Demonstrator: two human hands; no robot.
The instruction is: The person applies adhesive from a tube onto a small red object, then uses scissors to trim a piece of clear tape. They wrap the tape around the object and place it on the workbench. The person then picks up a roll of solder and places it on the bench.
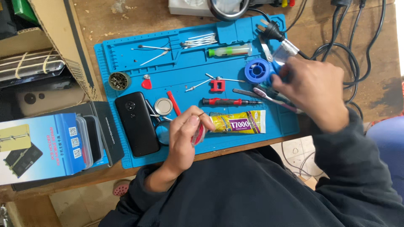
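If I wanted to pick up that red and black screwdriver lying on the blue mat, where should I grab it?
Probably by the red handle, its thickest part, pinched across from straight above. The screwdriver lies flat, pointing right, with bare mat above the handle. The thin dark tip end lies close to the tools under the right hand, so that end is crowded.

Worn wooden table with crumbs on it, cardboard box on one side, black cables trailing off the other. Pale tiled floor below, bright daylight at the edge.
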